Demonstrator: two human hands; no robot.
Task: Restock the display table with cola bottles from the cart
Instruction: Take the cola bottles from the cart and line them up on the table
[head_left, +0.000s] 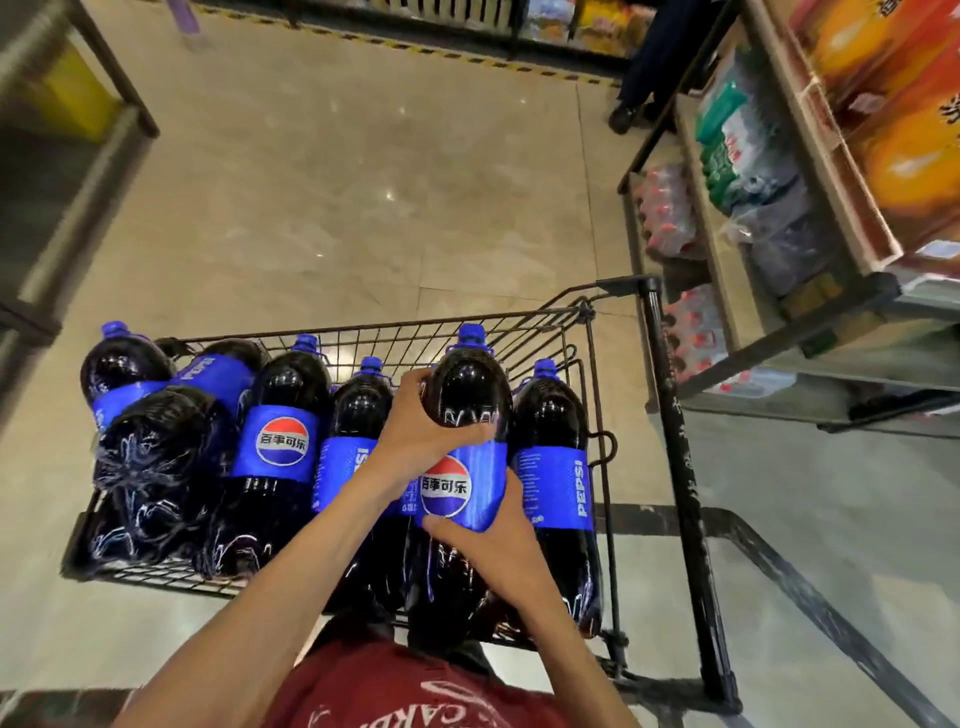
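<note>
Both of your hands hold one cola bottle (470, 384). Your left hand (423, 431) is curled over its dark round shoulder, just above the blue label (467, 488). Your right hand (483, 545) wraps around it lower down, at the bottom edge of the label. It looks like a firm, full hold.

You have the bottle over the right part of the cart (363, 328), in the lower middle of the frame. It sits a bit higher than the bottles next to it, so I think you are lifting it out.

The job looks like it is near the start or the middle. About six other bottles (283, 447) lie in the cart, some side by side and some piled up at the left. I cannot tell which spot is the display table. Shelves (753, 208) with other drinks stand at the upper right. So this bottle has yet to be carried and put down, and the rest come after.

The bottle is long from the bottom of the frame to the top. Its blue cap (471, 335) points to the top of the frame, away from you.
</note>
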